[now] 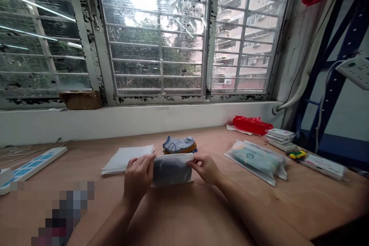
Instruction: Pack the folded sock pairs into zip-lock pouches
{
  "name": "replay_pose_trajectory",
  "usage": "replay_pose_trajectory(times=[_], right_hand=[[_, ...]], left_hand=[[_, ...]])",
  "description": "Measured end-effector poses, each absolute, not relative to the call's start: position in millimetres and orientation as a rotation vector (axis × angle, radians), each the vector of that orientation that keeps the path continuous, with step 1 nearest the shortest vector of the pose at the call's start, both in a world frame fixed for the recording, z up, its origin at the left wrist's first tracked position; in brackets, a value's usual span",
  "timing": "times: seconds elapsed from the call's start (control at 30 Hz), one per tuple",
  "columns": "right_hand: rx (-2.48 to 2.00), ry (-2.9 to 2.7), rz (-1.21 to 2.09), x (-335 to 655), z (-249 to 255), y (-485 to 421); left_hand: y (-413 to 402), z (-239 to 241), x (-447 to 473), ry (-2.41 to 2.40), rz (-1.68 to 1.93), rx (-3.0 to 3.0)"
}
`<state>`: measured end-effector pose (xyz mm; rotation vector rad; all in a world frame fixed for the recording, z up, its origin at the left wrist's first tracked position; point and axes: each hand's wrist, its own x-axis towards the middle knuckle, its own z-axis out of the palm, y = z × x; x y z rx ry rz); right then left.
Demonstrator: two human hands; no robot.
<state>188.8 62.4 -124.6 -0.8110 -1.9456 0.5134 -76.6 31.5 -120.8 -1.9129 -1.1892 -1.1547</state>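
My left hand (138,177) and my right hand (206,169) each grip one end of a small clear plastic bag (172,169) with something grey-blue folded inside. The bag rests on the wooden table (184,215) in front of me. Both hands have their fingers curled over the bag's edges. Just behind the bag lies a small stack of folded socks (179,145), blue-grey on top with orange beneath. To its left sits a flat pile of empty clear bags (127,158).
A sealed packet with teal contents (258,161) lies at the right, beyond it a red plastic bag (251,124) and small boxes (281,138). A power strip (34,163) lies at the far left. A barred window and a white sill run behind the table.
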Motion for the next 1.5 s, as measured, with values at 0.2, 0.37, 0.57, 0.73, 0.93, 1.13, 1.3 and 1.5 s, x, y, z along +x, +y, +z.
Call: replay_pose_trajectory(times=[0.2, 0.37, 0.57, 0.73, 0.93, 1.13, 1.3, 1.5], right_hand=[[-0.843, -1.851, 0.4, 190.2, -120.5, 63.4], [-0.656, -2.008, 0.398, 178.8, -126.1, 55.6], [-0.559, -2.119, 0.293, 167.1, -133.1, 47.0], [-0.558, -2.104, 0.172, 168.2, -132.3, 51.4], [-0.514, -2.2, 0.017, 168.7, -130.7, 49.9], [-0.548, -2.394, -0.032, 182.0, -111.4, 44.8], [-0.727, -2.338, 0.034, 224.6, -99.0, 64.0], [-0.938, -2.202, 0.008, 256.8, -104.8, 83.5]], left_hand=[[21.1, -110.6, -63.4, -1.112, -1.139, -1.864], [5.4, -111.8, -29.5, -1.0, -1.1, -2.056], [-1.8, -119.5, -13.9, -0.824, -1.154, -2.247], [-3.4, -115.4, -18.6, -0.765, -1.169, -2.281], [-3.3, -116.2, -13.4, -0.741, -1.186, -2.268], [-0.1, -109.7, -23.4, -0.862, -1.136, -2.234], [18.8, -108.3, -64.3, -1.026, -1.102, -2.061], [30.6, -119.2, -76.6, -1.143, -1.141, -2.083]])
